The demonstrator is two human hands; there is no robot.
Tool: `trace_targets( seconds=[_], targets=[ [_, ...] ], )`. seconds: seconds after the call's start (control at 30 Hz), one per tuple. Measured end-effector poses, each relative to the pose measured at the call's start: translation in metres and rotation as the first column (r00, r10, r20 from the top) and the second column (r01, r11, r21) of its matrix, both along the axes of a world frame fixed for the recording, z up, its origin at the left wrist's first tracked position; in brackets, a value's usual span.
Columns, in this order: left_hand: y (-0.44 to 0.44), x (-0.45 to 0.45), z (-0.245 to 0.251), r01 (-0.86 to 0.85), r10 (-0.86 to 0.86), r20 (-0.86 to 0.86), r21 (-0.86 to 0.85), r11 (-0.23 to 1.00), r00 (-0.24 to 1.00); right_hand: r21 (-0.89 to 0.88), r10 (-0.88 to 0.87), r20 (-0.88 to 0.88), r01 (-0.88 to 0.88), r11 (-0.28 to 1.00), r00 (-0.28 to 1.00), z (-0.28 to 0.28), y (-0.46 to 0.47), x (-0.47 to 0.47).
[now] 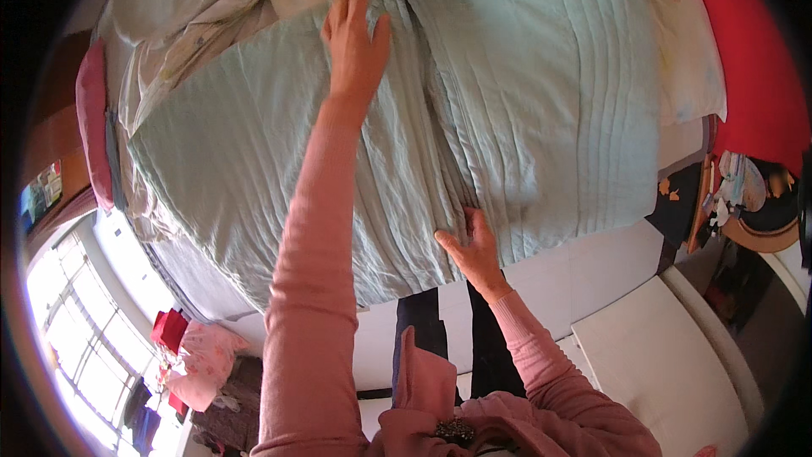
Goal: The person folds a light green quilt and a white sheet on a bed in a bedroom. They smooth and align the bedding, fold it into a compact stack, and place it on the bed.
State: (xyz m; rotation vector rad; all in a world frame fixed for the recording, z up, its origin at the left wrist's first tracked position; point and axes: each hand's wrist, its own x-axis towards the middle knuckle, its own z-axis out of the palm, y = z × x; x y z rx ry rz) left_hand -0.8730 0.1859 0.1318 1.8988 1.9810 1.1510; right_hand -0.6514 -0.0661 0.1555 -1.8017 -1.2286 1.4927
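A pale green quilt (pixel 507 76) with stitched lines lies spread over a bed in front of me. Its two sides meet at a long gathered fold down the middle. My left hand (pixel 356 44) reaches to the far edge of the quilt, palm down on the cloth, thumb apart from the fingers. My right hand (pixel 472 251) touches the near end of the middle fold. Its thumb is spread on top, while the fingertips are partly hidden among the creases, so a grip on the cloth cannot be made out.
Rumpled white patterned bedding (pixel 190 32) lies beyond the quilt. A red cloth (pixel 748 57) hangs at the right, above a cluttered wooden stand (pixel 761 228). At lower left, a pink pillow (pixel 206 362) sits by a bright barred window (pixel 82 324). A white panel (pixel 660 362) stands at lower right.
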Motion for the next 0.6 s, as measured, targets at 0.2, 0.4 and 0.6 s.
trace_targets(
  seconds=[0.2,0.4,0.6],
  targets=[
    [-0.209,0.051,0.027,-0.175,0.193,0.052,-0.249,0.953,0.980,-0.136,0.136,-0.122,-0.152,0.979,0.983,0.000,-0.018,0.022],
    [-0.323,0.122,0.041,-0.193,0.276,0.077,-0.538,0.820,0.958,-0.203,0.170,-0.147,-0.198,0.959,0.974,-0.003,-0.020,0.032],
    [-0.362,0.166,0.023,-0.151,0.286,0.142,-0.590,0.793,0.947,-0.075,0.391,0.009,-0.389,0.918,0.920,0.003,-0.011,0.065]
  ],
)
